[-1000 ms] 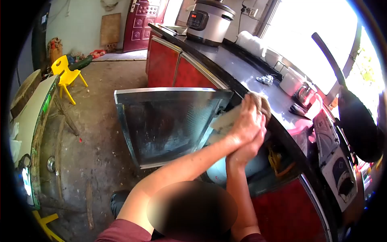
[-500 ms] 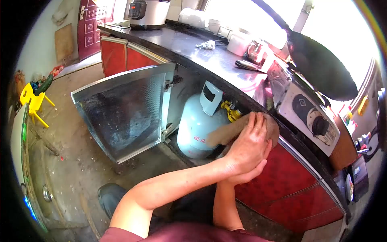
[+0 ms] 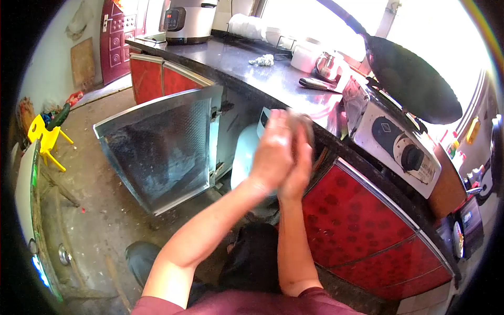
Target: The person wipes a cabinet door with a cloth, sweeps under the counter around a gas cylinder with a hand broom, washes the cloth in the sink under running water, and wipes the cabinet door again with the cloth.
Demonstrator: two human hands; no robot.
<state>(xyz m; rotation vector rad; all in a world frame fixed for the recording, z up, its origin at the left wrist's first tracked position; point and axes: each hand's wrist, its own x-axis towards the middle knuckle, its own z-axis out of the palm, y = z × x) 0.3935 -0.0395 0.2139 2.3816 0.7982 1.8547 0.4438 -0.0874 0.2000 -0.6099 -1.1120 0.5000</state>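
Observation:
My left hand and my right hand are pressed together in front of the open cabinet, fingers pointing up. Between and behind their fingertips is a brown cloth-like thing, blurred by motion, so its exact kind is unclear. Close behind my hands stands a pale blue gas cylinder inside the cabinet. Its upper part and valve are mostly covered by my hands. The cabinet door hangs open to the left.
Above the cabinet runs a dark countertop with a rice cooker, crumpled foil and a knife-like handle. At right are a gas stove and an upright black wok. A yellow chair stands at far left.
Both hands have moved left and slightly up with the brown cloth-like thing, from beside the cylinder to in front of it. The yellow valve, visible before, is now covered.

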